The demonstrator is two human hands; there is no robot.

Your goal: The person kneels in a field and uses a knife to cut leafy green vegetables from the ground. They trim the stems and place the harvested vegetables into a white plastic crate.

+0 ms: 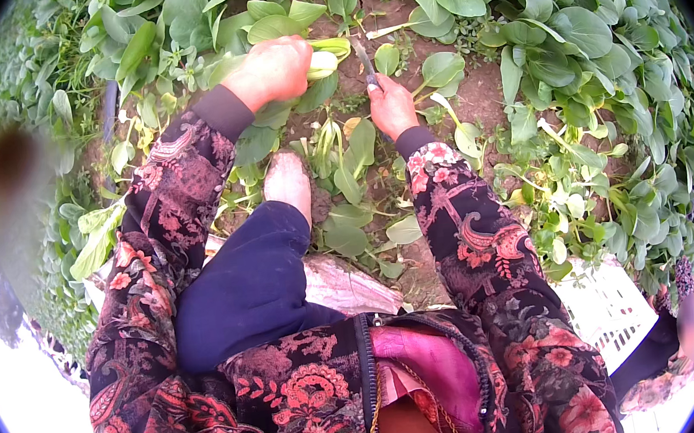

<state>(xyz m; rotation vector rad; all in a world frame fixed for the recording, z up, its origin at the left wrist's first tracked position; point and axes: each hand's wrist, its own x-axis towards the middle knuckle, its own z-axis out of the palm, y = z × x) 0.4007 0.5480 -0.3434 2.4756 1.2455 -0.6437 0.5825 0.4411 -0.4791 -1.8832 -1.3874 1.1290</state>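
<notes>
My left hand (278,71) is closed around a leafy green head, which looks like bok choy (324,59), with its pale stem end pointing right. My right hand (391,103) grips a small knife (363,56), its blade raised toward the upper left, beside the stem end. A narrow gap shows between blade and stems. The knife's handle is mostly hidden in my fingers. Below the hands, loose leaves (340,147) and cut stalks lie on the brown soil.
Dense leafy plants (581,33) grow along the top and right. A white slatted plastic crate (610,303) stands at the lower right, near another person (662,380). A pinkish-white sack (344,283) lies beside my knee. A dark pipe or hose (110,108) runs at the left.
</notes>
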